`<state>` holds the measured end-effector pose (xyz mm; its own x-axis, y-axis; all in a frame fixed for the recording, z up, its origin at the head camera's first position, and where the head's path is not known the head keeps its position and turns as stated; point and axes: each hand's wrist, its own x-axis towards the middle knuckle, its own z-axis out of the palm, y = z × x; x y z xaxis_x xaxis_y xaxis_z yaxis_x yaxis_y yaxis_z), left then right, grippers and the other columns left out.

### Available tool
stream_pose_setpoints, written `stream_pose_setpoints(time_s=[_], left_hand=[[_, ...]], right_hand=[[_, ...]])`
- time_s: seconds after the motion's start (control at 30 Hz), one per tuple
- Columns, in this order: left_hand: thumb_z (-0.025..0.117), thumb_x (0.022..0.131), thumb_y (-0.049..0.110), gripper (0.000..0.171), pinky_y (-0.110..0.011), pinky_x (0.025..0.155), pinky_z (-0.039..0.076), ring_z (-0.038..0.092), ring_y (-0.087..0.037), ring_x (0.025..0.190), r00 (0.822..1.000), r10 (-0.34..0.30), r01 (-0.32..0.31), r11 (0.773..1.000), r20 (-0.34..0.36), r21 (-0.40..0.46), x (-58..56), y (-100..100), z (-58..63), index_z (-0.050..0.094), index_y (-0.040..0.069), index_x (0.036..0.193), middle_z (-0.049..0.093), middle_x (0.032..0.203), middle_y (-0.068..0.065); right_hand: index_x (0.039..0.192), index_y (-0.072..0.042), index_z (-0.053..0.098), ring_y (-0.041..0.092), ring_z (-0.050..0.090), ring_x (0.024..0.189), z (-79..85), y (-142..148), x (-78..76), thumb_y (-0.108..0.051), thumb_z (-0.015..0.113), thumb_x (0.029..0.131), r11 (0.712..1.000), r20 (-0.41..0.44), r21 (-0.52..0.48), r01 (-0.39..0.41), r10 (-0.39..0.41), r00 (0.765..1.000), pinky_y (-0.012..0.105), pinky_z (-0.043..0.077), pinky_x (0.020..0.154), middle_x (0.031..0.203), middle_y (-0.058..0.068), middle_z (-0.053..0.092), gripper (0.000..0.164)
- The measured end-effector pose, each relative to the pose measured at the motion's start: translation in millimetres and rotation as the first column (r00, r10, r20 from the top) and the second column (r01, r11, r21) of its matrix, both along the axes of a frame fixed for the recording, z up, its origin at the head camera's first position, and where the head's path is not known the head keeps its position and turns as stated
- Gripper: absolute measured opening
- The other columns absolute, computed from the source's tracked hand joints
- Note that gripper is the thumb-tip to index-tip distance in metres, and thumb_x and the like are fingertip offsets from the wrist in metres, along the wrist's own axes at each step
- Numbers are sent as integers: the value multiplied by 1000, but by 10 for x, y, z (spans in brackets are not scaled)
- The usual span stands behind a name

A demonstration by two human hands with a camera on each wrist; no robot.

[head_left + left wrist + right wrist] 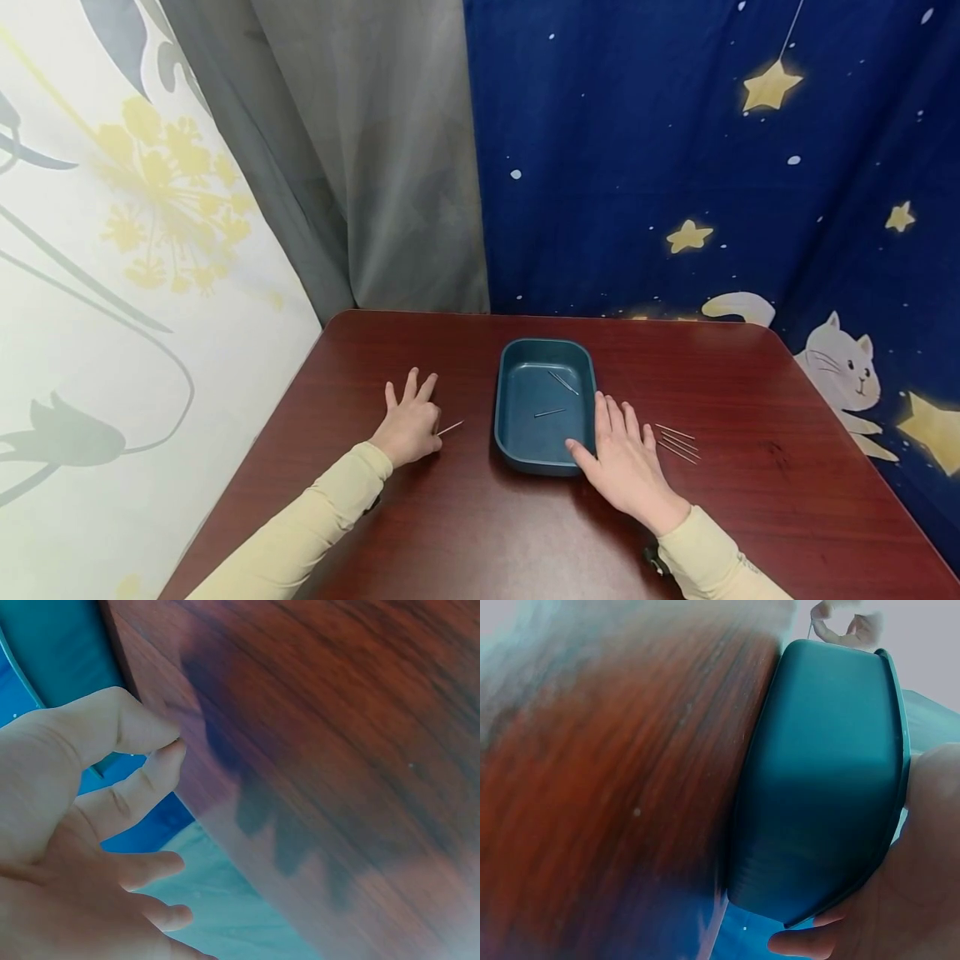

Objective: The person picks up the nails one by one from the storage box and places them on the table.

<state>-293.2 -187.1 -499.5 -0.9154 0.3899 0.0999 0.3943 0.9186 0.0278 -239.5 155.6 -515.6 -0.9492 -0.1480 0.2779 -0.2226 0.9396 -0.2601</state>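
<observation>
Left of the tray, my left hand (408, 425) pinches a thin metal stick (452, 427) between thumb and index finger, its other fingers spread. The stick points right toward the tray, low over the table; in the left wrist view only the pinching fingertips (166, 742) show clearly. A dark teal rectangular tray (517, 463) stands on the table with a few thin metal sticks (550, 412) lying inside. My right hand (626, 467) rests on the tray's right rim near the front corner, fingers extended along the side and thumb over the rim.
Several more thin sticks (677, 443) lie roughly parallel on the table to the right of my right hand. The reddish-brown table (465, 533) ends at a grey curtain (412, 167) and a blue star-patterned curtain (600, 208) behind.
</observation>
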Motion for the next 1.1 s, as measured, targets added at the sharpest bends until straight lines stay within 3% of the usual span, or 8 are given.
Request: stream_pose_setpoints(time_s=[0.63,1.1], left_hand=[[76,61,28,30,-72,90,1,1,-40,134,999,23,-23,1000,31,1,-20,-52,-116,49,28,48,26,145,-13],[75,63,29,29,-72,91,2,2,-41,134,998,42,-41,999,37,-14,2,-51,-110,48,28,50,24,146,-13]], right_hand=[[146,-8,11,40,18,130,1,6,-6,-69,40,81,1000,17,5,3,-3,1000,66,14,93,146,15,22,94],[145,-6,17,40,20,129,8,-6,4,-66,44,82,1000,3,-6,-3,3,1000,65,16,93,144,15,25,92]])
